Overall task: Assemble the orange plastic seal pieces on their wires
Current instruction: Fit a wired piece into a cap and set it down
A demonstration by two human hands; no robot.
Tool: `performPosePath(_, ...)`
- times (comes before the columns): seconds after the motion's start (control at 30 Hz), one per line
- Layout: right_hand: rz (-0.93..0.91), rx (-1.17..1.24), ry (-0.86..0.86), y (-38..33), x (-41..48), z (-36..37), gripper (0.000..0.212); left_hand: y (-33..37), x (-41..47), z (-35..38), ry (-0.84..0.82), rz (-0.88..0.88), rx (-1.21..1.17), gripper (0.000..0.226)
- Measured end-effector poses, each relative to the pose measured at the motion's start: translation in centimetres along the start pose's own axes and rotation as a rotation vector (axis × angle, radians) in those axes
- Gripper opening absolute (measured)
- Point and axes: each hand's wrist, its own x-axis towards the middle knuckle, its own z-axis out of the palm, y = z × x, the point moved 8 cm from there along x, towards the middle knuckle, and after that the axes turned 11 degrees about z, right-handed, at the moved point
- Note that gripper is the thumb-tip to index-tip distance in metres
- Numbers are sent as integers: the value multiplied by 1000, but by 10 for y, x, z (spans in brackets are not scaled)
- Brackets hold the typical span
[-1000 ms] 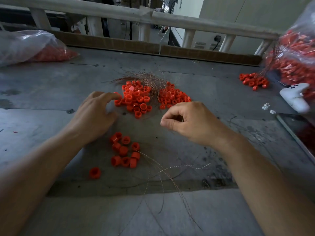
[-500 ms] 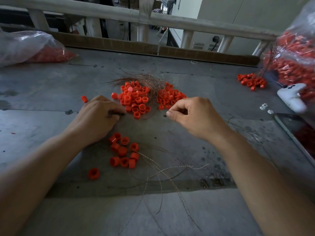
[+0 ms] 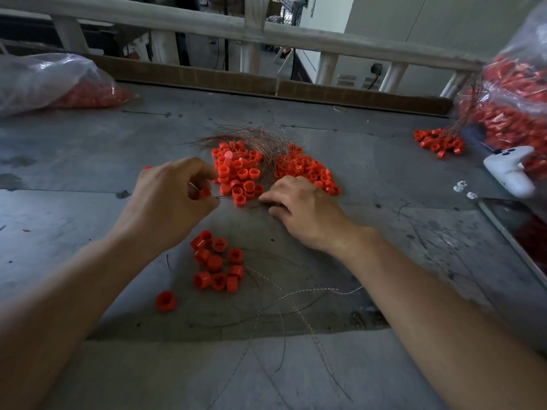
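Note:
My left hand [image 3: 170,199] pinches one orange seal piece [image 3: 204,193], with a thin wire end sticking out to the right of my fingertips. My right hand [image 3: 299,207] rests on the table with its fingers spread low, touching wires at the near edge of two orange piles. The left pile of cup-shaped pieces [image 3: 238,173] and the right pile [image 3: 307,170] lie under a tangle of copper wires [image 3: 254,137]. A small group of seal pieces [image 3: 217,260] with wires [image 3: 296,297] trailing toward me lies near me. One single piece [image 3: 165,300] sits apart.
A grey metal table [image 3: 88,161] holds a plastic bag of orange parts [image 3: 44,84] at far left and a bigger bag [image 3: 515,93] at far right. Near that bag are a small orange pile [image 3: 439,142], a white controller [image 3: 512,170] and a dark tray [image 3: 521,232]. A railing [image 3: 266,28] runs behind.
My left hand has lifted slightly with an orange piece pinched in it. My right hand has opened from a pinch and dropped onto the table beside the piles.

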Motion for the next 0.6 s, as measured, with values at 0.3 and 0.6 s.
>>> performPosePath(0.3, 55, 5, -49, 3, 4, -2, 13, 11, -3, 4, -44, 27, -25, 20)
performPosePath(0.6, -10, -31, -17, 5, 0, 1, 13, 16, -7, 7, -61, 49, -37, 18)
